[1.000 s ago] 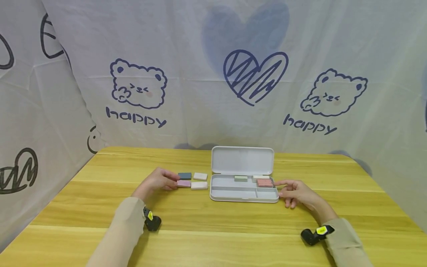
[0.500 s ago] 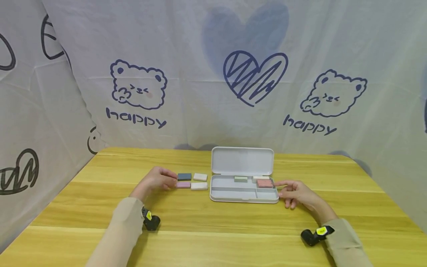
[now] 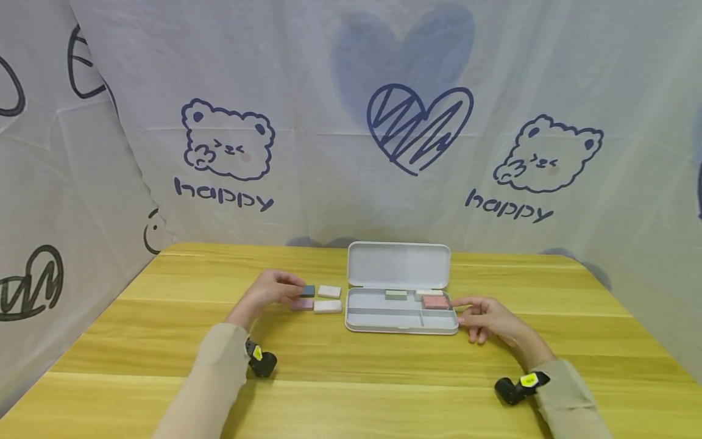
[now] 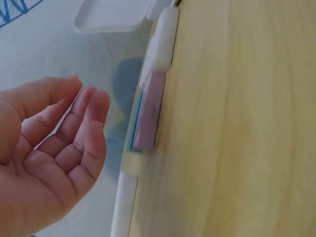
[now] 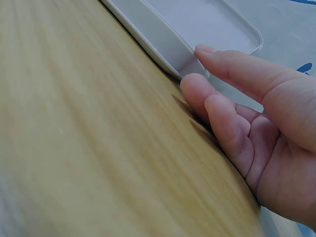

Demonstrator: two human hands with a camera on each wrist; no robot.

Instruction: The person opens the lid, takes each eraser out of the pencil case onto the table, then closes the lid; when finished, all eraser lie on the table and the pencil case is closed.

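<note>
The left hand (image 3: pixel 271 288) hovers at the blue block (image 3: pixel 309 291) on the table (image 3: pixel 351 366), fingers loosely curved around nothing, while the right hand's (image 3: pixel 490 318) relaxed fingers touch the open case's (image 3: pixel 378 317) end, presumably steadying it, the blue block's left end hidden.

Printed pale cloth (image 3: pixel 323 183); wooden table (image 3: pixel 373 381)

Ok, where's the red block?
In the head view, the red block is inside the open case, toward its right end, just in front of a white block and near the right hand.
</note>
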